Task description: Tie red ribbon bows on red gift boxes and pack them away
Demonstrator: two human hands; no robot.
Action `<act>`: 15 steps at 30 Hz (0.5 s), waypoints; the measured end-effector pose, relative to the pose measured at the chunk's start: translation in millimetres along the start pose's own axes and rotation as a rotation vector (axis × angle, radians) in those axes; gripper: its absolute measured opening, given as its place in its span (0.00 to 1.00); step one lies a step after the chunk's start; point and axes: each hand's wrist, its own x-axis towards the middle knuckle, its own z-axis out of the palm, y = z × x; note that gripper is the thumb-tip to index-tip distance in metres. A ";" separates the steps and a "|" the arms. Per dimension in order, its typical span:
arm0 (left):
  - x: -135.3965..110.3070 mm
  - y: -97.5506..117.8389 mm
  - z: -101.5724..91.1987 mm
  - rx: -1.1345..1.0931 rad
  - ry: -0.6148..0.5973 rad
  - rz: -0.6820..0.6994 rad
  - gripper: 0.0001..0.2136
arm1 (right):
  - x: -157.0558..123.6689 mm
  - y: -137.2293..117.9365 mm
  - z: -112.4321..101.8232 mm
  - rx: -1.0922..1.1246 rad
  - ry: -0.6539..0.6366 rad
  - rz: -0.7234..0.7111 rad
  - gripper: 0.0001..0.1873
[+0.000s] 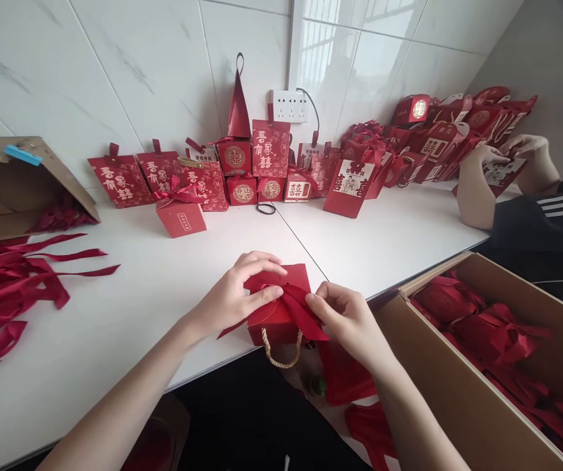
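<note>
Red card makes up the small box (pixel 269 317) at the table (pixel 134 327) edge, its rope handle (pixel 281 364) hanging over the near side. Across the top of the box lies a red ribbon (pixel 301 311). At the box's left, the left hand (pixel 247 288) has its thumb against the ribbon, with index finger and thumb apart. At the box's right, the right hand (pixel 347 320) pinches the ribbon between thumb and finger.

Well left of the box are loose ribbons (pixel 11 288), and beyond them a carton (pixel 1 190) with a blue clip (pixel 23 155). Behind the box, finished-looking gift boxes (pixel 235 157) stand along the wall, a black loop (pixel 266 209) before them. Right of the box, a long carton (pixel 409 379) holds red packages (pixel 497 333); farther right, another person's hands (pixel 482 157) hold a printed bag (pixel 502 171).
</note>
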 end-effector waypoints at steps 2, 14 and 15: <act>-7.2 -1.3 7.5 -0.014 0.235 -0.094 0.16 | 3.6 0.1 -4.5 0.042 -0.053 0.024 0.22; -25.3 2.4 26.9 -0.210 0.456 -0.419 0.20 | 8.1 0.7 -5.4 0.053 -0.154 0.079 0.24; -25.1 0.8 29.2 -0.239 0.476 -0.414 0.20 | 8.6 3.4 -4.7 0.121 -0.168 0.080 0.24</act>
